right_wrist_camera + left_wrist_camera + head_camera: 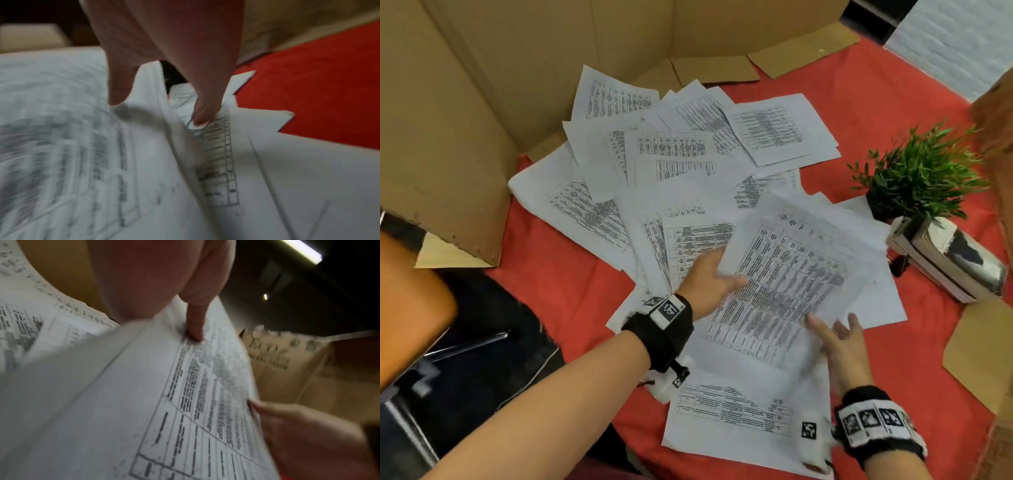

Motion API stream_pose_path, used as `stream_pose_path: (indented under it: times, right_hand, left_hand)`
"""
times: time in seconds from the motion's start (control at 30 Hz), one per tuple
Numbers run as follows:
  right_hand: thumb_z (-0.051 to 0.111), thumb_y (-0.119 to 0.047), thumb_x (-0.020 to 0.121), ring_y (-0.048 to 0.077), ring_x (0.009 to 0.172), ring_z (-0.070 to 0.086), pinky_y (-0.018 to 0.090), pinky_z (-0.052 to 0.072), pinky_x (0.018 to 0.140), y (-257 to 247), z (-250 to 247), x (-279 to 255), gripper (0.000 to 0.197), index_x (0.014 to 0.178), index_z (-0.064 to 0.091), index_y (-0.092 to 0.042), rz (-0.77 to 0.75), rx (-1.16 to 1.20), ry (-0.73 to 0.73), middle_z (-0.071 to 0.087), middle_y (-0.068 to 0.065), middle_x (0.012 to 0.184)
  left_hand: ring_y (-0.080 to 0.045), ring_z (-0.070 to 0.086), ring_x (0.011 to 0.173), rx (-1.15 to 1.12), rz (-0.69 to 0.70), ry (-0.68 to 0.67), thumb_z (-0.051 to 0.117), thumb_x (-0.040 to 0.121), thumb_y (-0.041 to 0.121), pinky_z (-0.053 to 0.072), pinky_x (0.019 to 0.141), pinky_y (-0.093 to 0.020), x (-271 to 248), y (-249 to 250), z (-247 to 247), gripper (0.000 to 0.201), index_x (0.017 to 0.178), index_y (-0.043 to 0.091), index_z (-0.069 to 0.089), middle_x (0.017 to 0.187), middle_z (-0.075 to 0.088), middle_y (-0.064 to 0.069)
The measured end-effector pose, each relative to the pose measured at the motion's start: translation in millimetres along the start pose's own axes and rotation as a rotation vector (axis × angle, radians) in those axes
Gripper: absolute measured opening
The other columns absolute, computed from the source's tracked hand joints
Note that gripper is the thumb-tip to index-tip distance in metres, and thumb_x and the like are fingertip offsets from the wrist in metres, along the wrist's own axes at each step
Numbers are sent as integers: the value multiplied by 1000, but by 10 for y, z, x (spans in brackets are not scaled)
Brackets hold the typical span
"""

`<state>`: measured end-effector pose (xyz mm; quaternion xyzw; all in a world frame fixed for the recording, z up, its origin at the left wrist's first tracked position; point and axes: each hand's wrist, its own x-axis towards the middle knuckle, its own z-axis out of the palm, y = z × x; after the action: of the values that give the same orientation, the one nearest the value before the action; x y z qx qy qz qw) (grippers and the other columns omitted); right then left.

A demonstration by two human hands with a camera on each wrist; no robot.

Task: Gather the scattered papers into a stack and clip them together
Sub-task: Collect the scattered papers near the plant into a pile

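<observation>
Overhead, from the head camera only: printed papers (pixel 674 161) fanned across the red-clothed table (pixel 571 281) from ten to two o'clock, cardboard screen (pixel 448 113) behind, potted plant (pixel 921 178) at three. Left hand (pixel 705 281) pinching a raised sheaf (pixel 784 284) at its nine o'clock edge, thumb on top. Right hand (pixel 842 346) at five o'clock, fingers (pixel 854 325) spread and straight against the sheaf. Closer, from the left wrist: thumb pressed on the top sheet. From the right wrist: blurred, one fingertip touching paper. Text unreadable; clip not made out.
</observation>
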<state>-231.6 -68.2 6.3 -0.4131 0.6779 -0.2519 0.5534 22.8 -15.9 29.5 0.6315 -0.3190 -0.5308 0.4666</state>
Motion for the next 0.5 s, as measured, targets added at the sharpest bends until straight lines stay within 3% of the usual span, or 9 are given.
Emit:
stream_pose_path:
  times: [0.07, 0.13, 0.17, 0.27, 0.3, 0.37, 0.4, 0.43, 0.5]
  right_hand:
    - [80, -23, 80, 20, 127, 57, 44, 47, 99, -25, -132, 27, 86, 149, 30, -13, 155, 221, -148, 51, 10, 145]
    - [64, -9, 91, 14, 90, 73, 29, 59, 71, -108, -213, -8, 21, 110, 56, -7, 120, 259, -213, 69, 13, 105]
    - [57, -5, 95, 12, 77, 73, 25, 58, 63, -146, -258, -36, 4, 95, 58, -9, 46, 184, -184, 69, 11, 93]
    - [58, -8, 96, 11, 64, 63, 9, 48, 57, -267, -513, -82, 17, 80, 57, -15, -247, -165, 4, 64, 3, 80]
    - [61, -12, 95, 12, 65, 57, 6, 44, 55, -314, -609, -100, 13, 83, 57, -14, -342, -258, 65, 61, 1, 80]
    - [62, -19, 95, 10, 71, 50, 10, 42, 60, -397, -855, -102, 9, 97, 58, -11, -417, -347, 124, 60, 3, 85]
    - [61, -19, 96, 9, 71, 50, 16, 41, 61, -465, -951, -139, 10, 96, 58, -10, -401, -364, 124, 60, 6, 85]
    - [60, -20, 96, 8, 68, 50, 19, 40, 59, -517, -1053, -143, 12, 89, 59, -10, -415, -383, 98, 60, 10, 80]
    - [62, -17, 94, 2, 57, 48, 15, 37, 53, -654, -1190, -187, 24, 72, 57, -11, -430, -449, 9, 56, 12, 68]
  left_hand:
    - [-21, 67, 108, -67, -13, -67, 74, 84, 11, 55, 92, -33, 37, 71, 29, 45, 127, 12, 58, 119, 69, -6]
    - [-20, 67, 106, 8, -34, -55, 78, 80, 24, 54, 96, -40, 83, 62, 11, 49, 124, 13, 59, 119, 69, -5]
    - [-19, 65, 105, 59, -63, 28, 80, 78, 30, 54, 95, -41, 113, 36, -28, 53, 123, 13, 58, 120, 66, -4]
    - [-26, 54, 115, 329, -286, 491, 81, 72, 43, 47, 99, -39, 168, -91, -288, 77, 130, 7, 45, 131, 51, -9]
    - [-30, 48, 122, 441, -410, 553, 82, 69, 49, 44, 101, -38, 184, -198, -388, 91, 134, 1, 39, 135, 45, -13]
    - [-33, 44, 127, 556, -599, 492, 82, 62, 58, 43, 103, -37, 190, -330, -501, 108, 136, -6, 37, 138, 43, -18]
    - [-33, 50, 122, 520, -630, 448, 83, 60, 56, 48, 99, -37, 196, -372, -510, 100, 129, -5, 45, 133, 49, -17]
    - [-30, 59, 107, 472, -622, 428, 84, 62, 51, 53, 87, -35, 208, -392, -490, 78, 112, -2, 55, 121, 59, -15]
    - [-21, 59, 71, 497, -570, 361, 79, 73, 43, 47, 58, -25, 228, -404, -424, 44, 75, 8, 53, 89, 65, -8]
